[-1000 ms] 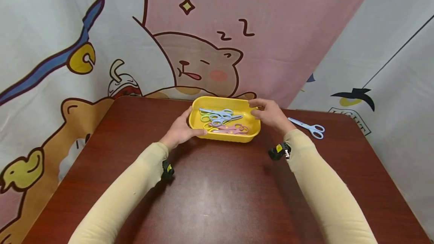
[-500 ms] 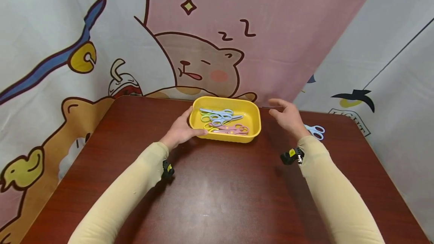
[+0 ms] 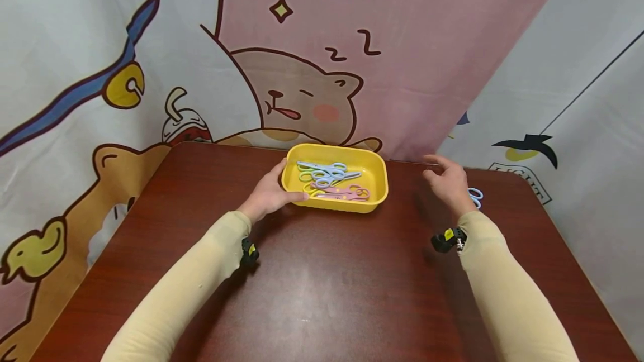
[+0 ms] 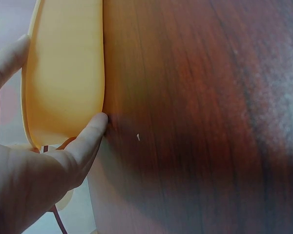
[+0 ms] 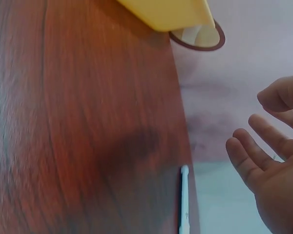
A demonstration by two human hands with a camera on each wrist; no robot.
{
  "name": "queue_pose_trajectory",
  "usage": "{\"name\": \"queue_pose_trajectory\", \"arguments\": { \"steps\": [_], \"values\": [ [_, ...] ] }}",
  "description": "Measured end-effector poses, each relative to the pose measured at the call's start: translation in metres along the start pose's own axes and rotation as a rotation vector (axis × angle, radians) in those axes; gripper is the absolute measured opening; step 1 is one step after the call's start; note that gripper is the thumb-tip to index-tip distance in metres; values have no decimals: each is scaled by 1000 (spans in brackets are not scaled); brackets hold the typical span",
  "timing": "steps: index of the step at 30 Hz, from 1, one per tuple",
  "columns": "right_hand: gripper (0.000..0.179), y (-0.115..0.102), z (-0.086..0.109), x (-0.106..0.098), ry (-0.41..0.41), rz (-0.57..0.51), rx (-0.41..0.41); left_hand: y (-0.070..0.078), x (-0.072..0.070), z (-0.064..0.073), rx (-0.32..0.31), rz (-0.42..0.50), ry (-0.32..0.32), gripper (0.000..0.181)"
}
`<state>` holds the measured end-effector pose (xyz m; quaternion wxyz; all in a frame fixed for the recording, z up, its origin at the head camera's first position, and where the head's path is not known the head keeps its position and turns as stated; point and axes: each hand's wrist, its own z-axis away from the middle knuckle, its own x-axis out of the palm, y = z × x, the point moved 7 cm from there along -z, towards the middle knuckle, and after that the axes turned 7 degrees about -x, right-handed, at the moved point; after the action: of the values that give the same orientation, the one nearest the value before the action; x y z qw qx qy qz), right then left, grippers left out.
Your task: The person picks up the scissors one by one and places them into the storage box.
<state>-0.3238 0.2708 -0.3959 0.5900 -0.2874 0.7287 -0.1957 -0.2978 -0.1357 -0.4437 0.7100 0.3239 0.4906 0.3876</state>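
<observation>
A yellow plastic bin (image 3: 372,177) stands near the table's back edge. Several scissors lie in it: blue scissors (image 3: 329,174) over green and yellow handles, with pink scissors (image 3: 347,191) in front. My left hand (image 3: 266,197) grips the bin's left end, thumb along the front wall and fingers round the far side, as the left wrist view also shows. Off to the right, my right hand (image 3: 449,184) hovers over the table with loosely bent fingers, holding nothing. Behind that hand, blue scissors (image 3: 476,198) lie on the table, mostly hidden; their tip (image 5: 184,195) shows in the right wrist view.
The dark red-brown wooden table (image 3: 312,284) reaches back to a hanging cloth (image 3: 427,60) printed with cartoon animals. A black wrist camera (image 3: 448,239) is strapped to the right wrist, another (image 3: 249,253) to the left.
My right hand has moved away from the bin's right end, rightward toward the loose blue scissors, and now covers most of them. My left hand and the bin have stayed put.
</observation>
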Motion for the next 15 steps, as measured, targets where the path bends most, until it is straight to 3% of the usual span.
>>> {"name": "queue_pose_trajectory", "arguments": {
  "steps": [15],
  "values": [
    [43,39,16,-12,43,7,95,1,0,2,0,-3,2,119]
  ]
}}
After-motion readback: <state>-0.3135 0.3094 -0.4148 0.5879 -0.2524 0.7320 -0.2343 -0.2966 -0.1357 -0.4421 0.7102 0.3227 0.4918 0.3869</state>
